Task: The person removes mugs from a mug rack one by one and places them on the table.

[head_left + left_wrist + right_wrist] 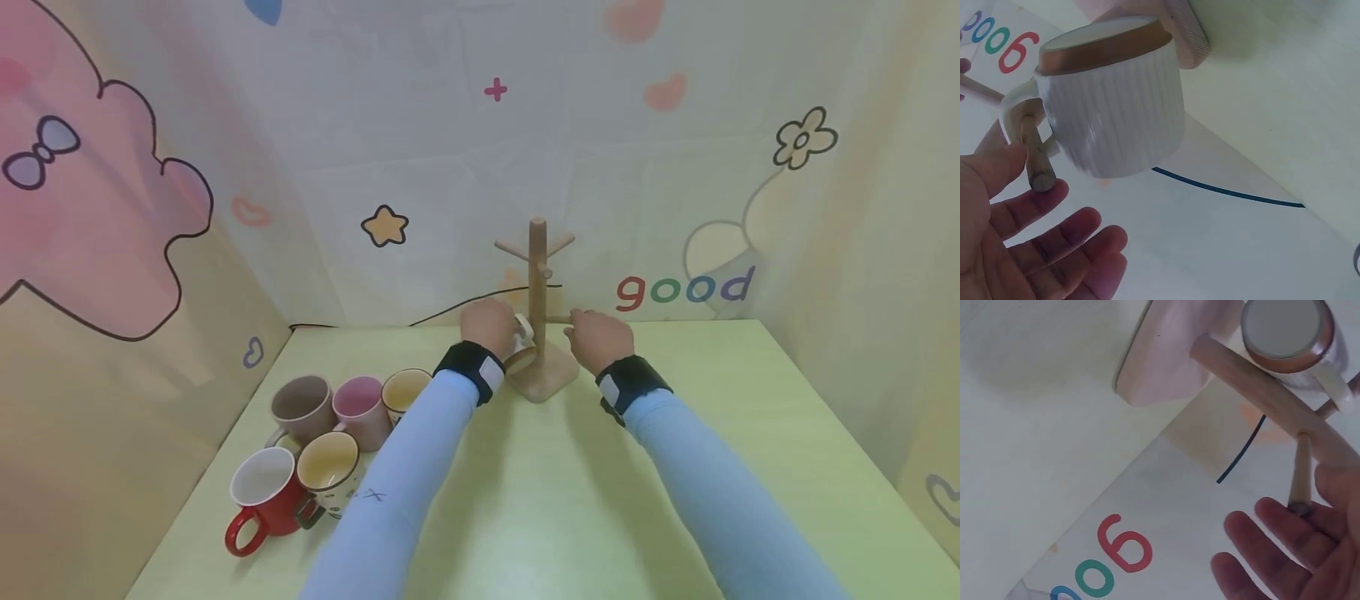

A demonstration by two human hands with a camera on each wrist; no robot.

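A wooden mug tree (pixel 537 279) stands near the back of the table. A white ribbed mug with a tan rim band (pixel 1113 115) hangs tilted by its handle (pixel 1013 112) on the tree's lower left peg (pixel 1039 162). My left hand (pixel 487 323) is at that peg, its thumb beside the handle and its index finger against the peg's tip; the other fingers are loosely bent. On the opposite side, my right hand (pixel 602 340) pinches the lower right peg (pixel 1302 472) near its end between thumb and index finger. No mug hangs from that peg.
At the left stand a red mug (pixel 277 504), a yellow-lined mug (pixel 330 467), a brown mug (pixel 303 412), a pink mug (pixel 363 417) and another yellow-lined mug (pixel 405 392), partly behind my left arm. A printed curtain (pixel 420 108) rises behind the table.
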